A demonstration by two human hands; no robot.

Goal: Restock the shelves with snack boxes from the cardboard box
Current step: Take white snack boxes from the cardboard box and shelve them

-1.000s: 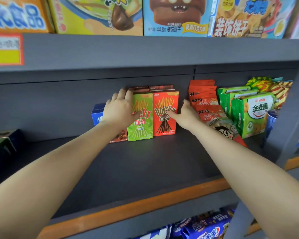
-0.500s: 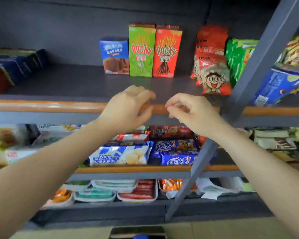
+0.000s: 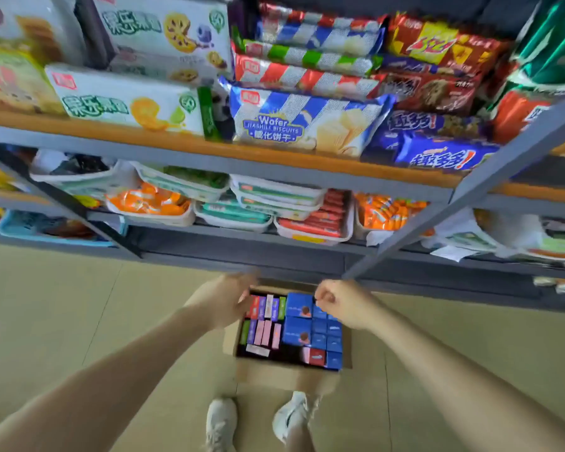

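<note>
An open cardboard box (image 3: 274,375) stands on the floor below the shelves, packed with several small snack boxes: blue ones (image 3: 299,331) on the right, pink, red and purple ones (image 3: 264,332) on the left. My left hand (image 3: 224,300) hangs over the box's far left corner, blurred, fingers apart and holding nothing. My right hand (image 3: 343,303) hovers above the box's far right corner with the fingers curled in loosely; nothing is in it.
Grey shelves with orange edges (image 3: 209,150) fill the upper view, stocked with wafer packs (image 3: 304,120), biscuit boxes (image 3: 128,99) and trays of snacks (image 3: 150,203). A slanted grey upright (image 3: 437,207) crosses on the right. My white shoes (image 3: 221,422) stand on the beige floor by the box.
Both hands have left the Pocky boxes on the upper shelf and dropped to just above the cardboard box. My view has tilted from the shelf down to the floor.
</note>
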